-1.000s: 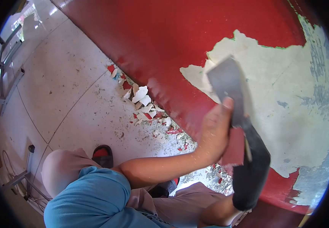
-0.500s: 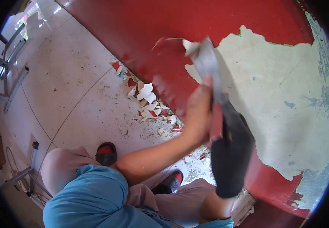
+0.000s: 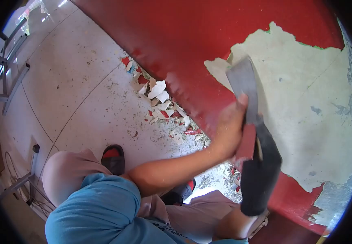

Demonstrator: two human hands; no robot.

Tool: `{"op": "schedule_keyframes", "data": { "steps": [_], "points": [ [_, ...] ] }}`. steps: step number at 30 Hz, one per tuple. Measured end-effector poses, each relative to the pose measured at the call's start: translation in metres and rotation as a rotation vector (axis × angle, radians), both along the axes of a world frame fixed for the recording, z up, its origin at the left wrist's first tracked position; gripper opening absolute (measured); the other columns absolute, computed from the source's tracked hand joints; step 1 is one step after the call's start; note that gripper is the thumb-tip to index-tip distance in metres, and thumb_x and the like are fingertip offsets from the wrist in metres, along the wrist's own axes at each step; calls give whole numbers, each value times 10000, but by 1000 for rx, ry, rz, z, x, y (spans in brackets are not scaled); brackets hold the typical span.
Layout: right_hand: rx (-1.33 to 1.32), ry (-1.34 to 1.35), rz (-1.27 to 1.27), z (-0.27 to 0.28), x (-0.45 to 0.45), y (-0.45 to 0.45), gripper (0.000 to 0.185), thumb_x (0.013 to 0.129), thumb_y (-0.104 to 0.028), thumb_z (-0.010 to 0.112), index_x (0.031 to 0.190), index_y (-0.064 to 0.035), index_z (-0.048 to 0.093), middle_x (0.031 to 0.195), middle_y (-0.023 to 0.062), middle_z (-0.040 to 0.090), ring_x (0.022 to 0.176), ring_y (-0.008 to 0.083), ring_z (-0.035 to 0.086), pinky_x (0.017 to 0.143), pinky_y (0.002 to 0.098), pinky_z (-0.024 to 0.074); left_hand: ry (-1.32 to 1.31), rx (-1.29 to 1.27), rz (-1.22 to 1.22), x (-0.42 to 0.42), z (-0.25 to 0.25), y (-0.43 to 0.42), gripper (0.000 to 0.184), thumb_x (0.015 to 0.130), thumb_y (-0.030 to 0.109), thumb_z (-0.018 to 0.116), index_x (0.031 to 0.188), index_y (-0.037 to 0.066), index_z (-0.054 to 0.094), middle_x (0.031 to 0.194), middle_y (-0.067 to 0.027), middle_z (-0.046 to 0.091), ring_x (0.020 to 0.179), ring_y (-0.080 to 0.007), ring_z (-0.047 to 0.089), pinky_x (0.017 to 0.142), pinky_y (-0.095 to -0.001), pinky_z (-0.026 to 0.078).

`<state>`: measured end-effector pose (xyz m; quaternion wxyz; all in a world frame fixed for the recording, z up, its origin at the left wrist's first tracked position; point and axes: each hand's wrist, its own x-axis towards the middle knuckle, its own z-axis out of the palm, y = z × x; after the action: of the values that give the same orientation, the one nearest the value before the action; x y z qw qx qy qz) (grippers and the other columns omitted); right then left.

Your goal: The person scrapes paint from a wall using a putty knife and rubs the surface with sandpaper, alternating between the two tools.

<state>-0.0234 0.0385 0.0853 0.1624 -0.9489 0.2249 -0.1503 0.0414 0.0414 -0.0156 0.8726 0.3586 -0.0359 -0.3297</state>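
A wide metal scraper (image 3: pixel 243 79) lies with its blade over the left end of the pale patch (image 3: pixel 298 110), beside the red paint (image 3: pixel 172 36) of the wall. My bare left hand (image 3: pixel 229 132) is closed around the scraper at the base of its blade, thumb pointing up along the metal. Lower down, my right hand (image 3: pixel 263 164), in a black glove, grips the same tool by its handle; the fingers are partly hidden. A reddish block-like piece (image 3: pixel 247 142) shows between the two hands.
Broken paint flakes (image 3: pixel 157 89) and dust lie on the tiled floor (image 3: pixel 74 81) along the wall's foot. Metal frame legs (image 3: pixel 17 87) stand at the left, with a cable (image 3: pixel 11 166) below. My sandalled foot (image 3: pixel 113 158) is beside my knee.
Both hands and the scraper have moved down and right from the red area. The paint strip curling off at the blade half a second ago no longer shows there.
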Motion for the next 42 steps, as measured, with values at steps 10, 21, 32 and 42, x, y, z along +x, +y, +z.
{"op": "schedule_keyframes", "data": {
  "steps": [10, 21, 32, 42],
  "points": [
    [-89, -9, 82, -17, 5, -5, 372, 790, -55, 575, 1157, 3, 561, 1141, 184, 603, 1028, 327, 594, 863, 355, 461, -67, -17, 109, 9, -6, -4, 557, 956, 503, 381, 895, -20, 561, 810, -44, 571, 781, -130, 500, 748, -283, 424],
    [2, 13, -77, -1, -4, -3, 279, 871, -89, 519, 1124, 1, 598, 1070, 183, 633, 976, 316, 621, 835, 341, 475, 68, -112, 32, -1, 17, 1, 534, 944, 513, 412, 892, 9, 583, 834, -38, 577, 749, -111, 493, 714, -250, 411],
    [-17, -51, 177, -28, 44, -2, 315, 817, -53, 557, 1130, -45, 601, 901, 189, 615, 840, 333, 605, 718, 380, 481, 162, -30, 105, 44, -6, 21, 581, 936, 565, 366, 974, 27, 582, 811, -36, 561, 730, -109, 504, 686, -254, 424],
    [-79, 129, 2, -9, 26, 6, 359, 804, -34, 532, 1159, 2, 577, 1048, 195, 622, 965, 331, 601, 837, 363, 453, 284, -201, -19, 16, -4, 5, 602, 910, 607, 379, 1010, 46, 572, 863, -33, 576, 768, -107, 556, 693, -239, 462]
  ]
}}
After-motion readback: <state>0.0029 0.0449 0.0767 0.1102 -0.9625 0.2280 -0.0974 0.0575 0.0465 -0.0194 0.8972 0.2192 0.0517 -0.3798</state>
